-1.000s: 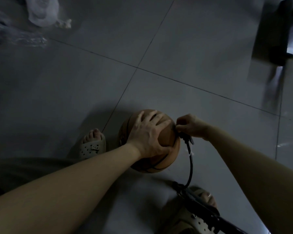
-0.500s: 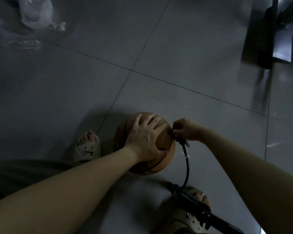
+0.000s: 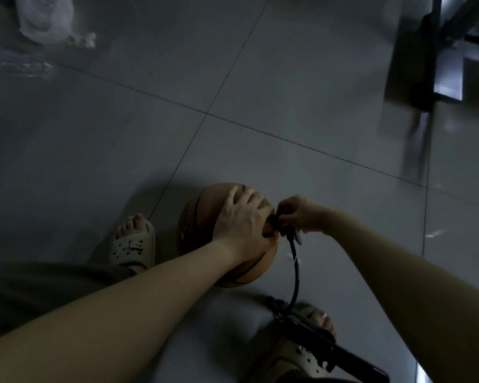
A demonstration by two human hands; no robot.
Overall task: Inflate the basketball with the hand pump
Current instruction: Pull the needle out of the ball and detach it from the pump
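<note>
One basketball (image 3: 195, 219) sits on the grey tiled floor (image 3: 260, 78), near the person and between their two feet. The left hand (image 3: 242, 219) lies spread over the top of the ball, fingers straight and apart, palm pressing down on it rather than gripping. At the ball's right side the right hand (image 3: 296, 214) is curled, its fingertips pinching the end of a black hose (image 3: 296, 272) right against the ball's surface; the exact spot where the end meets the ball is hidden by the fingers.

From that hand the hose curves down toward the near edge and joins a black pump (image 3: 324, 346), which lies slanted across the right foot. That foot wears a pale sandal (image 3: 302, 357) with holes. A matching left sandal (image 3: 130, 244) stands just left of the ball, toes showing.

Far off at the left is a crumpled clear plastic bag (image 3: 44, 20). At the far right stands a dark metal frame (image 3: 432, 64), blurred.
</note>
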